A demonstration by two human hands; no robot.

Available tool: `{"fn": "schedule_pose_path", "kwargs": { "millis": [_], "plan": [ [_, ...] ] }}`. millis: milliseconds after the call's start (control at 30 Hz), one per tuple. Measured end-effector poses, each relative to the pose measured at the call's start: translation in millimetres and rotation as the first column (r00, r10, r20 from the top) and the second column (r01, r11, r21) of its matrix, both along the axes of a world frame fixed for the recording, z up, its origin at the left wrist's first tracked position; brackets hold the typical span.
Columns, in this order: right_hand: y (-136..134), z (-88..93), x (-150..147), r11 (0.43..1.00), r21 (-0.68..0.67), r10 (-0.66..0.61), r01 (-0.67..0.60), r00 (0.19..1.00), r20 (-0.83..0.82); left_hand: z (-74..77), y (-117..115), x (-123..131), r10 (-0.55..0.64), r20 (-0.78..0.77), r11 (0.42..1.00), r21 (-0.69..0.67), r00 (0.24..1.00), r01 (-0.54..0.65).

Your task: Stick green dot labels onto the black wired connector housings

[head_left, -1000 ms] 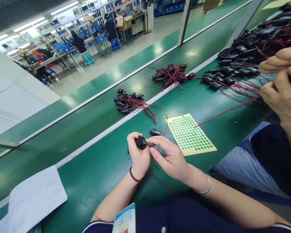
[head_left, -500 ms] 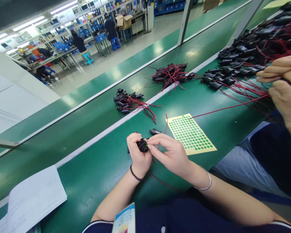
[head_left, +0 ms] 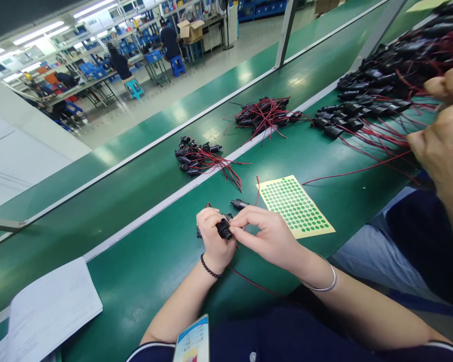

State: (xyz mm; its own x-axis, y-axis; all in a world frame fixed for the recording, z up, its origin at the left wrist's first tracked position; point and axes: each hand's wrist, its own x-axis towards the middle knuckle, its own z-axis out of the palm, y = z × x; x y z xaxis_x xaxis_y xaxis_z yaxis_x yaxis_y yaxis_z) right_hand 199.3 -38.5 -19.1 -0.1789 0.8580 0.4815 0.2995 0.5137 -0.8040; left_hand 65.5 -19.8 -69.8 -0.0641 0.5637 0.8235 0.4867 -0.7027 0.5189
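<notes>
My left hand (head_left: 214, 239) is wrapped round a black cylindrical part (head_left: 224, 230), whose end points toward me and to the right. The thumb and forefinger of my right hand (head_left: 270, 232) pinch together against that part's side; whatever lies between the fingertips is hidden. Just behind my hands lies another black cylindrical part (head_left: 239, 204). To their right is a pale yellow sheet of round green stickers (head_left: 295, 207), with several blank spots along its far edge. A red wire (head_left: 254, 284) runs over the bench below my right wrist.
Bundles of black parts with red wires (head_left: 196, 157) lie along the white divider strip, near a second bundle (head_left: 264, 115). A large heap (head_left: 385, 85) fills the far right, beside a co-worker's hands (head_left: 443, 146). Papers (head_left: 55, 309) rest at left on the green bench (head_left: 147, 266).
A bit of green showed at my right fingertips before; now it is out of sight. My left hand has turned the black part slightly. The co-worker's hands have shifted at the right.
</notes>
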Motion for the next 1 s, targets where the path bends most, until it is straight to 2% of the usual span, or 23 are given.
{"fn": "schedule_pose_path", "kwargs": {
  "millis": [200,300,500,600,700,733,800,867,900,933,1000],
  "plan": [
    [3,-1.6,-2,1.000,-0.027,0.002,-0.002,1.000,-0.006,1.4,-2,5,-0.026,0.141,0.974,-0.219,0.990,0.057],
    [4,-1.5,2,0.999,-0.032,0.007,-0.006,1.000,0.025,1.2,-4,6,-0.028,0.141,0.971,-0.231,0.990,0.060],
    [4,-1.6,4,0.999,-0.038,0.021,-0.019,0.999,0.043,-4.9,-4,7,0.014,0.060,0.988,-0.153,0.998,-0.005],
    [5,-1.4,4,1.000,-0.021,0.013,-0.012,0.999,0.030,4.5,-1,2,-0.036,0.085,0.966,-0.251,0.996,0.057],
    [8,-1.8,10,0.999,0.008,-0.045,0.045,0.999,0.013,35.0,-5,-17,-0.082,0.181,0.886,-0.436,0.980,0.155],
    [9,-2.6,15,0.997,0.007,-0.074,0.074,0.997,0.007,48.3,-9,-27,-0.115,0.229,0.836,-0.503,0.967,0.218],
    [11,-5.7,26,0.990,-0.018,-0.140,0.140,0.990,-0.003,73.6,-20,-49,-0.209,0.400,0.740,-0.531,0.892,0.412],
    [13,-10.6,38,0.980,-0.066,-0.190,0.189,0.982,-0.009,89.6,-29,-68,-0.322,0.534,0.617,-0.508,0.782,0.601],
    [14,-13.4,43,0.973,-0.090,-0.213,0.211,0.977,-0.014,92.0,-31,-76,-0.348,0.576,0.569,-0.497,0.739,0.656],
    [14,-16.3,48,0.966,-0.113,-0.235,0.232,0.972,-0.019,90.4,-31,-81,-0.343,0.602,0.546,-0.496,0.720,0.675],
    [13,-21.3,56,0.954,-0.147,-0.267,0.261,0.963,-0.028,75.7,-23,-85,-0.265,0.599,0.554,-0.547,0.756,0.628]
  ]
}}
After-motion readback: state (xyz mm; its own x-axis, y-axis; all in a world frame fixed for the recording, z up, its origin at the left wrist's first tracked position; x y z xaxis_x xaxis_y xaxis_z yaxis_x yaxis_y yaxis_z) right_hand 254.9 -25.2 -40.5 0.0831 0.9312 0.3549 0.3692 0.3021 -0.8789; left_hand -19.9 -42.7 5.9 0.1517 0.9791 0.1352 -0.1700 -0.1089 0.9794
